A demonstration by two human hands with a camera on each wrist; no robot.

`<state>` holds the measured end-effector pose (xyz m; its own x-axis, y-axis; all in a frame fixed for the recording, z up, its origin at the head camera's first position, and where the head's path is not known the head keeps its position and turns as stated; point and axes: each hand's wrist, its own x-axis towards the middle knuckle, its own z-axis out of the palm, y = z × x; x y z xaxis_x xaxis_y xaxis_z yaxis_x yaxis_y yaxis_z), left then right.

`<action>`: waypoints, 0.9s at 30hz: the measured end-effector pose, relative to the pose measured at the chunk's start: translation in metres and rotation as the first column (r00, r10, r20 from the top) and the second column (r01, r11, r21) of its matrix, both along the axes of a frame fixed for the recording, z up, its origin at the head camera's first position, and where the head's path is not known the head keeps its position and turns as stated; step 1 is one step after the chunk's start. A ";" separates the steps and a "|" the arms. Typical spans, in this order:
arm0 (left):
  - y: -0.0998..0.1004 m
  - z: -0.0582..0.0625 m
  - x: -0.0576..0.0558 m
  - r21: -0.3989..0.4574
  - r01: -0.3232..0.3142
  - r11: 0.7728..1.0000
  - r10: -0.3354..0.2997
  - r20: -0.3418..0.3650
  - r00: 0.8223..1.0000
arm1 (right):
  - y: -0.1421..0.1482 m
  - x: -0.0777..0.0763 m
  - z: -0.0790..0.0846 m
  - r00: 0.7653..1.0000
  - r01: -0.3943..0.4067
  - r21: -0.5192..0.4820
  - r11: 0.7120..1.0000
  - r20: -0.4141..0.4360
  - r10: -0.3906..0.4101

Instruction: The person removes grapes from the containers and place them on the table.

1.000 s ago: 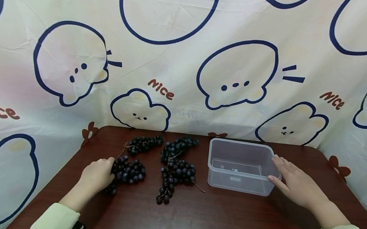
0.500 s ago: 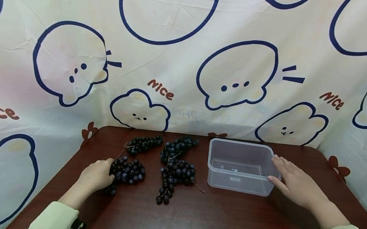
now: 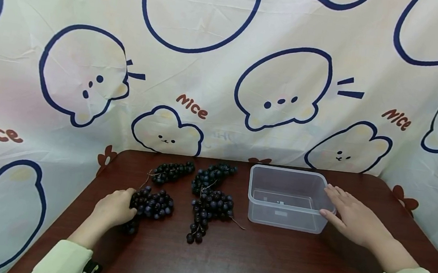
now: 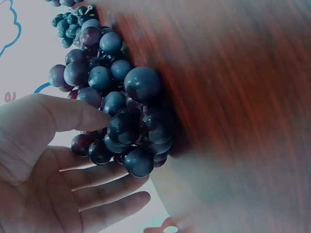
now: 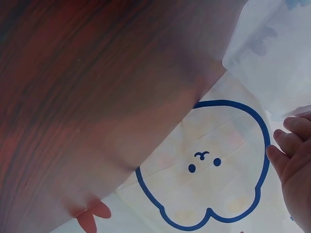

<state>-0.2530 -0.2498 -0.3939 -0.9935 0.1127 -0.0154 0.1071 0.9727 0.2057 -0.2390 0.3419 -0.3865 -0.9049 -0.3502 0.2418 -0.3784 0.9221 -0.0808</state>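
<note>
My left hand (image 3: 114, 208) is at the left end of a bunch of dark grapes (image 3: 156, 204). In the left wrist view, the thumb (image 4: 80, 112) lies against one side of the grapes (image 4: 124, 126) and the fingers (image 4: 114, 204) reach round behind them; their tips are partly hidden. With straight fingers, my right hand (image 3: 356, 217) rests on the right rim of a clear plastic box (image 3: 284, 218), which has no lid on and no grapes in it. The right wrist view catches only some fingers (image 5: 291, 141) beside a corner of the box (image 5: 262, 53).
Another grape bunch (image 3: 172, 171) lies behind the gripped one. Two more, one at the back (image 3: 214, 174) and one nearer (image 3: 213, 205) with a bare stem, touch at mid-table. The brown table (image 3: 245, 265) backs onto a cartoon-printed cloth (image 3: 225, 78).
My left hand has shifted very slightly left, and the grapes by it have moved a little with it. The right hand and the box stay where they were.
</note>
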 end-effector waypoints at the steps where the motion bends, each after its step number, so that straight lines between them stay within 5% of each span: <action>1: 0.000 0.001 0.000 -0.001 0.001 1.000 -0.001 0.001 1.000 | 0.000 0.000 0.000 1.000 0.001 0.000 1.000 0.007 -0.001; 8: 0.002 0.007 0.003 -0.008 0.009 1.000 -0.009 0.000 1.000 | 0.000 0.001 0.002 0.999 -0.005 0.004 1.000 0.034 0.004; 20: 0.005 0.026 0.004 -0.016 0.020 1.000 -0.021 -0.027 0.999 | 0.001 0.001 0.012 0.997 -0.058 0.010 0.998 -0.059 0.058; 27: 0.014 0.037 -0.002 0.016 0.066 0.998 -0.063 -0.150 0.987 | -0.005 -0.003 0.018 0.982 -0.082 0.033 0.996 -0.167 0.086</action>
